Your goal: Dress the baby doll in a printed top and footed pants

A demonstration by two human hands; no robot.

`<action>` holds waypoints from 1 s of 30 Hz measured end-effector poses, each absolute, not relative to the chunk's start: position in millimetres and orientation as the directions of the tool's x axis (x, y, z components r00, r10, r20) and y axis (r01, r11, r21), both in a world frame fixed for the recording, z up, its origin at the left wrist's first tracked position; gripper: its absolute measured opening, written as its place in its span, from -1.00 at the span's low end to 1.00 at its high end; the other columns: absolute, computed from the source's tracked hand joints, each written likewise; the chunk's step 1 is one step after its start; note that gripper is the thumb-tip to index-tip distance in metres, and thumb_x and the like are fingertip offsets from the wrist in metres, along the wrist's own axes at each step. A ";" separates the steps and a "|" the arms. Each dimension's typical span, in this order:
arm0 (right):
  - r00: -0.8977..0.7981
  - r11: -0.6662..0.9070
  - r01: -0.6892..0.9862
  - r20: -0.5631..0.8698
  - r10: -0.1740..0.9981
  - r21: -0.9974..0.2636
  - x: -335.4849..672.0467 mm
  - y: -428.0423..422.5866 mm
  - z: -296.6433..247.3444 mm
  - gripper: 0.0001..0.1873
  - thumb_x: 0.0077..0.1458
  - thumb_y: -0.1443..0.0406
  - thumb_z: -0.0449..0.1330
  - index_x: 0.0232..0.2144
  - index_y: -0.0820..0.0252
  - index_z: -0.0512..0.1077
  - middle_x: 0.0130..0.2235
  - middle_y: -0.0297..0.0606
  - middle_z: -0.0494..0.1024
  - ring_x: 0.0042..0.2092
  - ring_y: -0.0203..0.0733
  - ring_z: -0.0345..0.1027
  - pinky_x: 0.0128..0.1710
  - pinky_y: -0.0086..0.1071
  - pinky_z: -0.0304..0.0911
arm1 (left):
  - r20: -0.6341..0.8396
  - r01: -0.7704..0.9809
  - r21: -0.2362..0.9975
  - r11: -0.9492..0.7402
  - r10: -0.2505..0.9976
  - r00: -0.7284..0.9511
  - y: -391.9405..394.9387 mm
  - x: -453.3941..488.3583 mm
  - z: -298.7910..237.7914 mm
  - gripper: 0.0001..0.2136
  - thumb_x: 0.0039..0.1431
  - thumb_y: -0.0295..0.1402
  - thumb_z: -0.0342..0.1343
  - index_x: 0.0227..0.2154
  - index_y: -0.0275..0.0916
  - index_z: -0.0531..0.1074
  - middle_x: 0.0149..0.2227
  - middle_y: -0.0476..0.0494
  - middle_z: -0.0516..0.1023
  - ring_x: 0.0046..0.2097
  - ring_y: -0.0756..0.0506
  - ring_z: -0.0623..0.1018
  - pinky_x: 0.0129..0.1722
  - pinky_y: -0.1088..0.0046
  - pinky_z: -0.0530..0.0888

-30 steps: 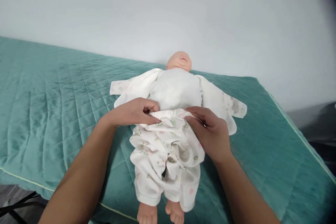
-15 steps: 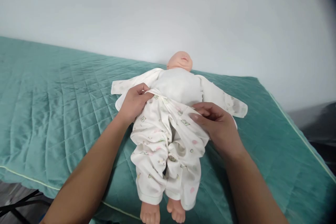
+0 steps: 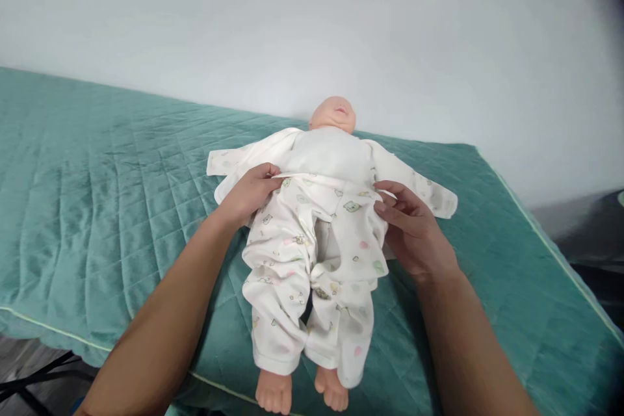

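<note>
A baby doll (image 3: 326,155) lies on its back with its feet toward me. It has on white printed baby pants (image 3: 280,260) and a white long-sleeved top (image 3: 414,183) that is spread open, baring its pale torso. At the waist on the left, my left hand (image 3: 253,192) is closed on the edge of the pants. My right hand (image 3: 412,224) pinches the waistband on the other side, its thumb and fingertips at the cloth. Both bare feet stick out below the pant legs.
Under the doll is a green quilted cover (image 3: 121,201) with a pale piped edge. A plain light wall (image 3: 292,26) rises behind. Black metal legs (image 3: 41,377) show at the lower left, and a dark object (image 3: 599,279) stands beyond the right edge.
The right side of the waistband has moved up and outward with my right hand, so it now runs nearly level across the belly. My left hand has shifted slightly down.
</note>
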State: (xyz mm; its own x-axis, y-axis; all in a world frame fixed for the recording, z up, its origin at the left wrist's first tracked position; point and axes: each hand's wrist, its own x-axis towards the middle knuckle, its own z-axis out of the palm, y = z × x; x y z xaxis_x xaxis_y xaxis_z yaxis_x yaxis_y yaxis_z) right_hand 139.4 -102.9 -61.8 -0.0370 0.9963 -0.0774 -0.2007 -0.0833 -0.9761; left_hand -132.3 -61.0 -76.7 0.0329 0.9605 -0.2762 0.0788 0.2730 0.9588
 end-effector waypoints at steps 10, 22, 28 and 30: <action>0.010 0.059 0.368 0.067 0.998 -0.928 149.9 -101.7 -58.7 -0.77 0.00 0.21 0.36 -0.23 0.06 0.53 -0.24 -0.29 0.57 -0.34 -0.25 0.37 -0.38 -0.37 0.26 | -0.279 0.291 0.922 0.255 0.959 0.046 -58.4 -134.1 -76.0 -0.84 0.04 -0.45 0.12 -0.29 -0.15 0.37 -0.47 0.05 0.39 -0.56 0.04 0.24 -0.56 0.50 0.11; 0.104 -0.074 0.715 0.001 0.995 -0.695 145.5 -93.2 -72.3 -0.76 -0.06 0.26 0.24 -0.26 0.08 0.39 -0.35 -0.30 0.55 -0.33 -0.14 0.38 -0.34 -0.30 0.23 | -0.273 0.333 0.926 0.180 0.926 0.261 -50.2 -144.6 -77.0 -0.82 -0.16 -0.49 0.18 -0.39 -0.21 0.43 -0.40 -0.05 0.51 -0.40 -0.07 0.45 -0.47 0.47 0.26; 0.032 -0.083 0.466 -0.077 0.996 -0.881 146.1 -92.5 -80.0 -0.57 -0.12 0.26 0.32 -0.14 0.06 0.36 -0.16 -0.26 0.59 -0.15 -0.07 0.45 -0.23 -0.29 0.33 | -0.292 0.111 0.956 0.271 0.907 0.303 -50.8 -139.1 -77.0 -0.80 -0.19 -0.54 0.20 -0.40 -0.22 0.48 -0.44 -0.06 0.55 -0.33 -0.14 0.55 -0.35 0.41 0.44; 0.027 -0.091 0.361 -0.088 0.996 -0.928 143.6 -93.3 -80.6 -0.60 -0.10 0.28 0.29 -0.15 0.04 0.35 -0.16 -0.29 0.59 -0.14 -0.08 0.45 -0.25 -0.30 0.34 | -0.298 0.010 0.950 0.313 0.895 0.331 -51.3 -136.2 -78.3 -0.73 -0.19 -0.56 0.19 -0.34 -0.23 0.49 -0.40 -0.07 0.58 -0.30 -0.14 0.58 -0.33 0.41 0.47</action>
